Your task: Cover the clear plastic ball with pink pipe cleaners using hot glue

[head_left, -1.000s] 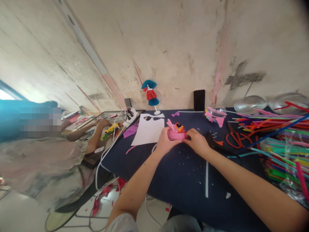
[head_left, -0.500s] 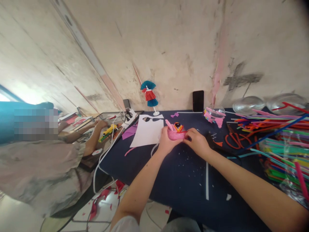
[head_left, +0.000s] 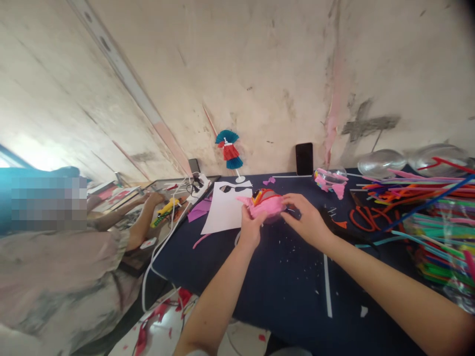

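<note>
A pink fuzzy pipe-cleaner craft piece [head_left: 270, 206] with red, orange and yellow strips and a dark round spot is held above the dark blue table. My left hand [head_left: 253, 228] is closed on its left end, thumb across the near side. At the right end, the thumb and fingertips of my right hand [head_left: 305, 216] pinch the edge. Just behind and left of it lies a white paper sheet [head_left: 218, 212] with a dark scissor-like shape on it. A pink-trimmed clear plastic piece [head_left: 330, 182] sits farther back to the right.
Orange-handled scissors [head_left: 365, 219] and many coloured pipe cleaners [head_left: 426, 242] lie on the right. A black phone [head_left: 304, 158] leans against the wall, near a blue-and-red paper figure [head_left: 230, 151]. A white power strip [head_left: 200, 187] and another person [head_left: 59, 277] are at left.
The pink craft piece has been turned, showing more of its pink side and less of the dark spot. My right hand's fingers have loosened and straightened somewhat. The view has shifted slightly.
</note>
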A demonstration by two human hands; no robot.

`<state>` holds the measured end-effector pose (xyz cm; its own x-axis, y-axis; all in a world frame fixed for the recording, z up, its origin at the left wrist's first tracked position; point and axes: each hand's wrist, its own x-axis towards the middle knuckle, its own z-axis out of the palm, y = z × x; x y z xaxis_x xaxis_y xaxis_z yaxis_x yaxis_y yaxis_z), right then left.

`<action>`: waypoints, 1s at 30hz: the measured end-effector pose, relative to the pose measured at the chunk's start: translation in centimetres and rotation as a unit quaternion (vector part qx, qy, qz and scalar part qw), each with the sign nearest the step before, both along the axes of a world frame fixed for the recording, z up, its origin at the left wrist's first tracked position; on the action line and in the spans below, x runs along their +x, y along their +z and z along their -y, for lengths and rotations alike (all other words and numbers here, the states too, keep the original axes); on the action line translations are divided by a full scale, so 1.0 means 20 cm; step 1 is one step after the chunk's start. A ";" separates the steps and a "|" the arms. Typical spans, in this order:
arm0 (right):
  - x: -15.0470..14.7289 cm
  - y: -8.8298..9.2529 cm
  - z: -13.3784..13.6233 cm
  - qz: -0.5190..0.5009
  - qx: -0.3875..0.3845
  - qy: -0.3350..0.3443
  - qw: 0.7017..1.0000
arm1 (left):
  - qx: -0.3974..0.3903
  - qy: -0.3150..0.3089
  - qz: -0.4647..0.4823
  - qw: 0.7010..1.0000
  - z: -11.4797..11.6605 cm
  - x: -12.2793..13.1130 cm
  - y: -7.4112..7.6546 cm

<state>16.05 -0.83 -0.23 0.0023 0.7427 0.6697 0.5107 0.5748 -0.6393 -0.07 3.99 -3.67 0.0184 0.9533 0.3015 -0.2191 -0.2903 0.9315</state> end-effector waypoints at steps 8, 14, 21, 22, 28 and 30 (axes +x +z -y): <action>-0.05 -0.02 -0.01 -0.166 -0.193 -0.029 0.967 | 0.037 0.009 0.011 0.999 0.00 0.00 -0.02; -0.05 -0.06 -0.03 -0.224 -0.208 -0.001 0.952 | 0.048 -0.013 -0.011 0.999 0.01 0.00 -0.04; -0.05 -0.04 -0.02 -0.187 -0.184 -0.035 0.964 | 0.002 -0.029 0.066 0.997 0.02 0.01 -0.05; -0.05 -0.04 -0.02 -0.178 -0.182 -0.039 0.966 | -0.004 -0.030 0.076 0.997 0.02 0.01 -0.05; -0.06 -0.07 -0.02 -0.159 -0.183 -0.056 0.969 | -0.048 -0.027 0.104 0.993 0.04 0.02 -0.01; -0.06 -0.06 -0.03 -0.165 -0.189 -0.045 0.967 | -0.065 -0.027 0.133 0.989 0.04 0.03 0.00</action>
<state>14.95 -0.30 -1.46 0.2453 0.9209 0.3028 0.2806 0.2315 -0.9315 0.49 3.28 -3.58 0.0060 0.9840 0.1782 -0.4724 -0.1543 0.8678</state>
